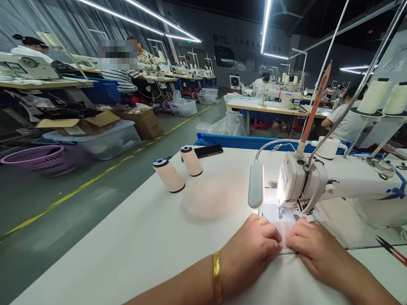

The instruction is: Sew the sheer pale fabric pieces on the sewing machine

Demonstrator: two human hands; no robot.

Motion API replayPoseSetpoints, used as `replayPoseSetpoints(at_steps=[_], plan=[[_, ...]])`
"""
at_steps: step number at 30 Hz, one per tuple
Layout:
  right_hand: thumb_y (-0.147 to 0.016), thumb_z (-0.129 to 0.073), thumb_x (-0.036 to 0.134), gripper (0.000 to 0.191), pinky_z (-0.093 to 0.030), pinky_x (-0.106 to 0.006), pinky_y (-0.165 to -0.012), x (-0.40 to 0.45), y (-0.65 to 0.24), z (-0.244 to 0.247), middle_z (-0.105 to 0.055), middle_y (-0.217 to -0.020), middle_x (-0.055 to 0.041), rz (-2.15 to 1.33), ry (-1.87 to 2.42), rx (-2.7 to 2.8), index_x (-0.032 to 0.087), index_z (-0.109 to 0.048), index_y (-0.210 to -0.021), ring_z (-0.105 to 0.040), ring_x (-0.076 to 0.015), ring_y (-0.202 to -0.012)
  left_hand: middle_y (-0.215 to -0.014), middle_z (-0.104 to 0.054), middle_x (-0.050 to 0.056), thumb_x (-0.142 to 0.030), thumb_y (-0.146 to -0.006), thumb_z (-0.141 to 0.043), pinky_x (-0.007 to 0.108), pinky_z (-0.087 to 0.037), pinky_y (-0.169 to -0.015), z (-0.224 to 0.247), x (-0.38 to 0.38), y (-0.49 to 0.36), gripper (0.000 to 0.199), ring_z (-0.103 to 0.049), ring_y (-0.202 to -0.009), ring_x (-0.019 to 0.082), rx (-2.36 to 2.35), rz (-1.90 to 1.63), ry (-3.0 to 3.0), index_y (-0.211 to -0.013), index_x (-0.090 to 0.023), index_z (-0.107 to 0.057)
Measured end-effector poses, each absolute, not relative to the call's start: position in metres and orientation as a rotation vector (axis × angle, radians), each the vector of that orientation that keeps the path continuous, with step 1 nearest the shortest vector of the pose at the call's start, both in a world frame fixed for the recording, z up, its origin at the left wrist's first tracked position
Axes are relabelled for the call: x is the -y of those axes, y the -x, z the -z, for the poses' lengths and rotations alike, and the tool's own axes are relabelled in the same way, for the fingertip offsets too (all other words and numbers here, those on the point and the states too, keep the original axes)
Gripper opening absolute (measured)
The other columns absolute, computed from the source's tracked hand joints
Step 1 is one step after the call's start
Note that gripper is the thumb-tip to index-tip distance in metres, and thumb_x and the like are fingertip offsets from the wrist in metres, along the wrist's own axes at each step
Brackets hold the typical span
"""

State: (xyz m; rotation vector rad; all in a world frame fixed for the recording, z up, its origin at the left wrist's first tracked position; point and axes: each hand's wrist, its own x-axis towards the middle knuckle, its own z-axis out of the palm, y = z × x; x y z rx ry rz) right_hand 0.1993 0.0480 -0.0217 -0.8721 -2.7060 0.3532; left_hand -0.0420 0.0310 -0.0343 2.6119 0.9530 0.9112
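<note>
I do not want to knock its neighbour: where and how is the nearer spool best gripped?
Probably around the thread-covered middle of the nearer spool, with the left hand coming from the near left side. Its round body stands upright, and the farther spool stands close behind, to its right.

The left hand (248,250) wears a slim gold ring (260,222) and, at the wrist, a shiny gold bracelet (216,277).

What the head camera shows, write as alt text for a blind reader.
A person's left hand and right hand hold thin pale fabric at a white sewing machine. Two thread spools stand near a black phone on the white table; beyond, other people occupy a workshop.
</note>
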Motion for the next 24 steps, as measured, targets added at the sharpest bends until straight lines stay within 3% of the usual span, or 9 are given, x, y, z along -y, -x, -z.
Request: replayPoseSetpoints(at_steps=[15,19,24], plan=[[-0.081,-0.046,-0.006,0.037,-0.039,-0.033,-0.068,-0.054,-0.196,0.035,-0.065,-0.091,-0.0034,-0.241,1.004,2.637,0.023,-0.064,-0.095,-0.054,-0.0234,-0.082,-0.092,-0.077,0.000,-0.006,-0.091,-0.059,0.039,-0.041,-0.076,0.036,-0.049,0.045,0.021,-0.065,-0.081,0.019,-1.009,-0.971,-2.749,-0.086,-0.022,-0.072],[-0.089,-0.046,-0.001,0.032,-0.043,-0.033,-0.069,-0.053,-0.194,0.035,-0.070,-0.100,-0.0056,-0.237,0.930,2.593,0.023,-0.066,-0.098,-0.058,-0.0244,-0.088,-0.094,-0.076,0.002,-0.005,-0.093,-0.053,0.038,-0.044,-0.080,0.033,-0.049,0.046,0.023,-0.066,-0.088,0.020,-0.960,-0.969,-2.790,-0.092,-0.021,-0.069],[-0.087,-0.044,-0.004,0.038,-0.047,-0.033,-0.071,-0.054,-0.193,0.037,-0.073,-0.102,-0.0072,-0.159,0.811,2.552,0.021,-0.067,-0.104,-0.062,-0.0245,-0.093,-0.091,-0.075,0.003,-0.005,-0.091,-0.055,0.038,-0.045,-0.086,0.037,-0.049,0.046,0.020,-0.065,-0.090,0.021,-0.885,-0.907,-2.860,-0.093,-0.020,-0.068]])
